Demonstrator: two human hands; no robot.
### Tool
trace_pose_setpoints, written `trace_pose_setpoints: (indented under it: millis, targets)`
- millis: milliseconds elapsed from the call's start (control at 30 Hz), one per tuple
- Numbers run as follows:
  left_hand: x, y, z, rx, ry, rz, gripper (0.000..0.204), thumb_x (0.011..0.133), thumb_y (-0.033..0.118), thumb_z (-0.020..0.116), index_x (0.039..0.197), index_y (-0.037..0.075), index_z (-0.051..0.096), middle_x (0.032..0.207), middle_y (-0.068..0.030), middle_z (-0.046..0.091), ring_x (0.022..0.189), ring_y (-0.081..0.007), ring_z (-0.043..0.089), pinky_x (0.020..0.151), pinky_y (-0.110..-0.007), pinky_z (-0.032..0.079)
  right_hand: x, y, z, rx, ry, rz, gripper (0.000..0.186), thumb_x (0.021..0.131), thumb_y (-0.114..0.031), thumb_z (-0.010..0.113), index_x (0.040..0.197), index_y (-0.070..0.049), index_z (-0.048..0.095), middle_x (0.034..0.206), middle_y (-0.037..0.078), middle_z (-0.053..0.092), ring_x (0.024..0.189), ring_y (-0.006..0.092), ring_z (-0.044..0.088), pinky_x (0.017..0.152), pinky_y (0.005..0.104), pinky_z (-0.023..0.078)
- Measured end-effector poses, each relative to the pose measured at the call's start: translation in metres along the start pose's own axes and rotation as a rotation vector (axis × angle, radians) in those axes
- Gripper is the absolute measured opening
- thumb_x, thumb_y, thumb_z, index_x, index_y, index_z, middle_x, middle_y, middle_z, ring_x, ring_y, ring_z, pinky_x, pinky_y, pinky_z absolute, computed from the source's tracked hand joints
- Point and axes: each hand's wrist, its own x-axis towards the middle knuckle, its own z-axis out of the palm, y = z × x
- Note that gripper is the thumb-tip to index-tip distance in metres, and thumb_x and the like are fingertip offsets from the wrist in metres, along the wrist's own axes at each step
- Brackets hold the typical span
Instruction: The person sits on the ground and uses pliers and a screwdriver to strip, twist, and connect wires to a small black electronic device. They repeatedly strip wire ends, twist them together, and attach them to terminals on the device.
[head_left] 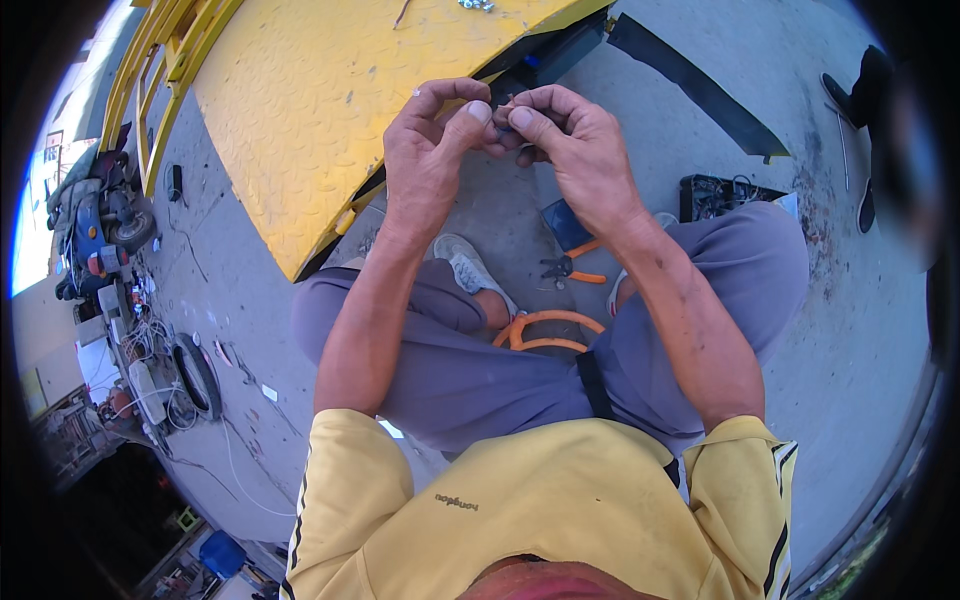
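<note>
My left hand (435,140) and my right hand (580,145) meet over the edge of a yellow steel tread-plate platform (300,110). Thumbs and fingertips of both are pinched close together. Between them is something small and thin, with a brownish tip showing by the right fingertips; its kind is too small to tell. On the ground below, between my feet, lie orange-handled pliers (585,276) with dark jaws. Beside them is a dark blue flat box (567,228), partly hidden by my right forearm. An orange curved frame (552,316) shows just in front of my lap.
A black tray of cables (735,192) sits beyond my right knee. A long black strip (695,85) lies at the far right, near another person's dark-clothed leg (872,90). To the left are a parked scooter (95,240), a tyre (197,375) and tangled wires (150,345).
</note>
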Motion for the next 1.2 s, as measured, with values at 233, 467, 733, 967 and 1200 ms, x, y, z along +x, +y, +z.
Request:
trace_pose_setpoints:
  millis: [233, 467, 733, 967, 1200]
  targets:
    - [0.002, 0.010, -0.003, 0.223, -0.060, -0.001, 0.018, 0.100, 0.010, 0.070, 0.114, -0.001, 0.069, 0.097, -0.0072, 0.073, 0.079, -0.0108, 0.067, 0.073, -0.028, 0.060, -0.002, 0.002, -0.001, -0.244, -0.045, -0.096, 0.017, 0.099, -0.014, 0.071, 0.106, 0.002, 0.072, 0.091, 0.005, 0.075, 0.079, 0.0090, 0.067, 0.071, 0.0264, 0.054]
    - [0.007, 0.005, -0.015, 0.598, -0.161, 0.180, 0.011, 0.101, 0.011, 0.070, 0.102, 0.001, 0.067, 0.085, -0.0027, 0.068, 0.080, -0.0106, 0.065, 0.069, -0.028, 0.054, -0.002, 0.007, -0.003, -0.504, -0.024, -0.206, 0.022, 0.096, -0.018, 0.073, 0.104, 0.002, 0.072, 0.088, 0.012, 0.076, 0.076, 0.0153, 0.069, 0.073, 0.0341, 0.055]
    - [0.005, 0.015, -0.013, 0.376, -0.063, -0.086, 0.017, 0.103, 0.016, 0.068, 0.109, 0.000, 0.072, 0.095, -0.0025, 0.070, 0.085, -0.0102, 0.062, 0.076, -0.025, 0.052, 0.002, 0.001, -0.009, -0.218, -0.057, -0.008, 0.018, 0.100, -0.014, 0.071, 0.104, 0.003, 0.073, 0.084, 0.003, 0.072, 0.076, 0.0072, 0.064, 0.070, 0.0252, 0.055]
    - [0.004, 0.018, -0.015, 0.432, -0.069, -0.168, 0.019, 0.099, 0.020, 0.074, 0.103, 0.001, 0.076, 0.091, -0.0025, 0.070, 0.084, -0.0101, 0.062, 0.074, -0.027, 0.053, 0.002, 0.000, -0.010, -0.171, -0.054, 0.009, 0.016, 0.100, -0.013, 0.071, 0.106, 0.003, 0.073, 0.085, 0.002, 0.071, 0.075, 0.0064, 0.063, 0.068, 0.0236, 0.054]
    - [0.003, 0.019, -0.012, 0.416, -0.077, -0.150, 0.012, 0.098, 0.014, 0.072, 0.101, 0.002, 0.075, 0.092, -0.0015, 0.070, 0.084, -0.0092, 0.062, 0.073, -0.027, 0.053, 0.001, 0.000, -0.009, -0.237, -0.071, -0.020, 0.016, 0.098, -0.013, 0.074, 0.103, 0.002, 0.075, 0.083, 0.001, 0.070, 0.074, 0.0068, 0.062, 0.068, 0.0240, 0.054]
